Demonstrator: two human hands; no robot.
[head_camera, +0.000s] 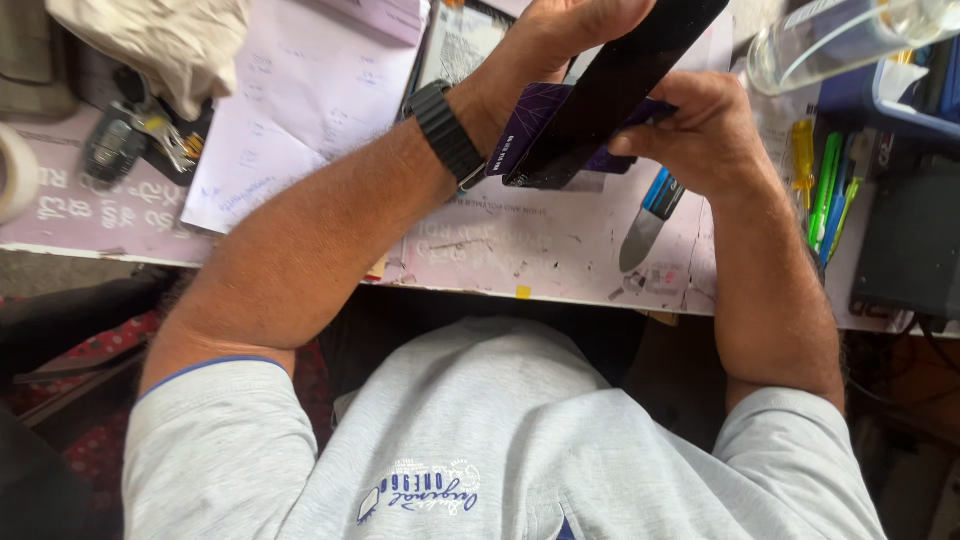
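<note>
The counter (560, 250) was pale, scratched and crowded with papers (300, 110). Above its near edge, the left hand (560, 30) closed on a black flat phone (620, 85); the right hand (705, 130) gripped it with a purple card (530, 120). A blue-handled knife (648, 215) lay just below the phone

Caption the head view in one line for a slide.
Seated at a cluttered desk, the left hand and right hand hold a flat black phone against a purple card.

One camera on the person's head looks straight down, very close, at the arms, the grey shirt (480, 440) and the near edge of the table (560, 260).
</note>
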